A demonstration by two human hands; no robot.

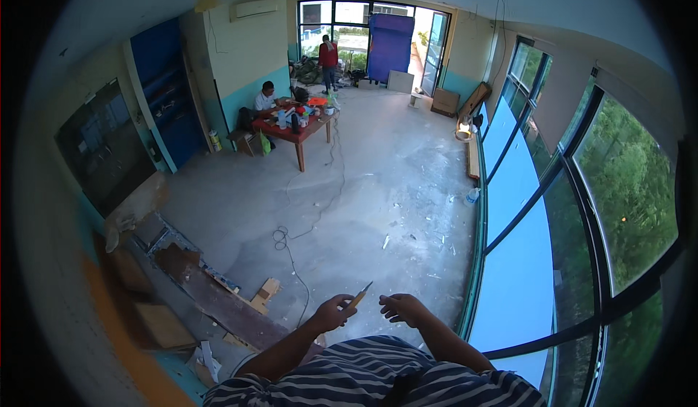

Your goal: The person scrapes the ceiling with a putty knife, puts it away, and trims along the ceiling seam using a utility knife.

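Low in the view, my left hand (334, 312) grips a thin tool (358, 298) with a yellowish handle and a narrow, dark pointed tip angled up and to the right. A short way right of it, my right hand (400, 307) hangs with loosely bent fingers apart and nothing visible in them. Both hands are above the grey, dusty floor (363, 211).
A person (263, 99) sits at a cluttered red table (298, 136); another person (328, 64) stands near the far windows. Scrap boards (203, 283) lie at left, a loose cable (291, 254) crosses the floor, and windows (622, 196) line the right. Boxes (445, 102) stand far right.
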